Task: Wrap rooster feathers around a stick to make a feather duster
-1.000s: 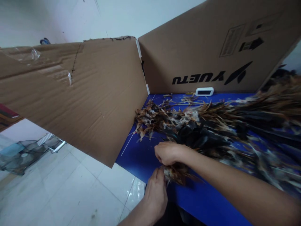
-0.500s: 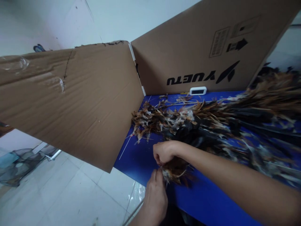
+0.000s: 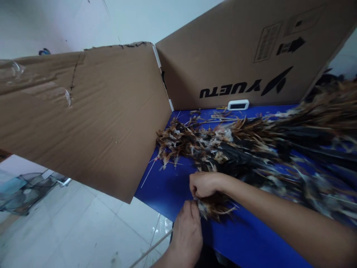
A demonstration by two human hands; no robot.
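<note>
Along the near edge of the table (image 3: 242, 240), head view: the left hand (image 3: 187, 229), drawn closed, pinches a feather tuft (image 3: 216, 211) at its base, probably to steady it; the right hand (image 3: 205, 185), curled nearly into a fist, adjoins, its grip hidden. More feathers (image 3: 192, 141) lie beyond, seemingly for easy reach; cardboard (image 3: 111, 108) walls two sides, perhaps containing them.

The one view looks forward and down from the wearer's head, over the near edge of the blue surface (image 3: 164, 186) at close range (its far left corner falls near mid-frame, where two cardboard panels (image 3: 111, 111) meet).
</note>
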